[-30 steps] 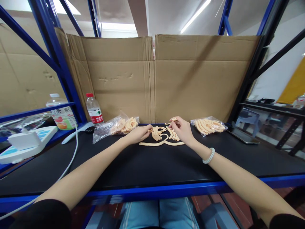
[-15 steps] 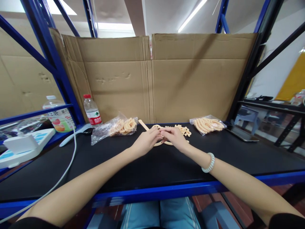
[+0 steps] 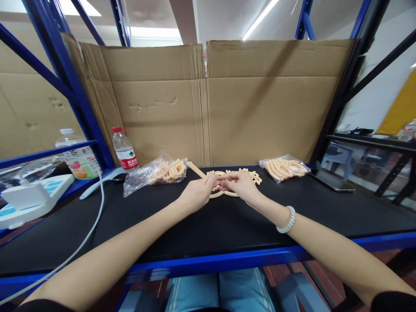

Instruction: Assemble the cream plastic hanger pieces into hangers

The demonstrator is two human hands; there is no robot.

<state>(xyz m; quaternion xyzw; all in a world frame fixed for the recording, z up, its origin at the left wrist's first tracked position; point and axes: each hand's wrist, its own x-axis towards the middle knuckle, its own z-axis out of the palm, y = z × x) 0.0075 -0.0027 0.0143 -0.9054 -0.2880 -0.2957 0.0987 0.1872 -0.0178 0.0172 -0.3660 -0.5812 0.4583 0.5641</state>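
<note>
My left hand (image 3: pixel 196 193) grips a pale wooden stick (image 3: pixel 195 169) that slants up to the left above the black shelf top (image 3: pixel 208 221). My right hand (image 3: pixel 239 185) meets it at the middle, fingers pinched on the same piece's near end. Right behind the hands lies a cluster of light wooden cut-out pieces (image 3: pixel 250 175), with curved strips (image 3: pixel 216 194) showing below the fingers. Which part the fingertips touch is hidden by the hands.
A clear bag of wooden pieces (image 3: pixel 162 172) lies to the left, another bag (image 3: pixel 283 167) to the right. A water bottle (image 3: pixel 124 150) stands at the back left near a white cable (image 3: pixel 94 216). A dark tablet (image 3: pixel 331 182) lies far right. Cardboard sheets (image 3: pixel 208 99) wall off the back.
Both hands left the flat pile and came together at the middle. My left hand picked up a long stick and raised it; the pieces behind were shifted.
</note>
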